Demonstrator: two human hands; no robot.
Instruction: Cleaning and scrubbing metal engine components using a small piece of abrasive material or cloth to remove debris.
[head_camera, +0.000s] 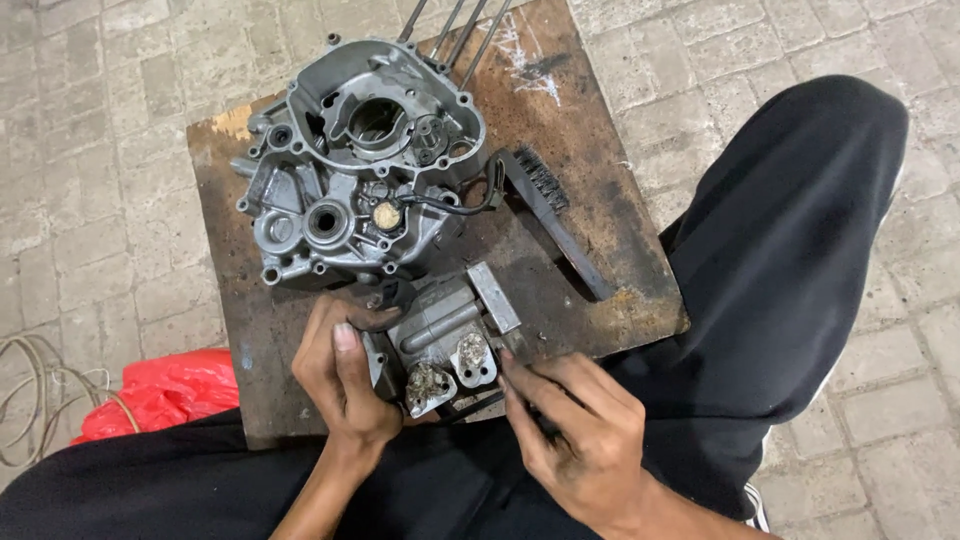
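Grey cast-metal engine part (445, 340), one piece, held at the near edge of the counter (620, 290). Two round ports on its near face, both crusted with dark deposit. One flat rectangular flange at its far right corner.

Left hand (340, 385): fingers (345, 345) closed around the left side of the part, thumb laid up along its edge, gripping it.

Right hand (580, 430): fingers (525, 375) half-curled, tips touching the lower right corner of the part; whether they clamp it or only steady it cannot be told.

Counter: one square, rust-brown, stained board, with a pale chalky smear at the far right and a chipped pale patch at the far left corner.

Crankcase half (355, 170): one, grey aluminium, lying flat just beyond the held part, with several round bores, one brass-coloured centre and one black cable looped at its right side. Four thin rods (455, 25) rise from its far edge.

Wire brush (550, 215): one, dark, lying diagonally to the right of the crankcase, bristles at the far end.

Plastic bag (165, 390): one, red, crumpled, unlabelled, on the paved floor (90, 150) left of the counter.

Cord (30, 390): one pale loop, at the far left edge.

Black-trousered legs (790, 250): two, flanking the counter.
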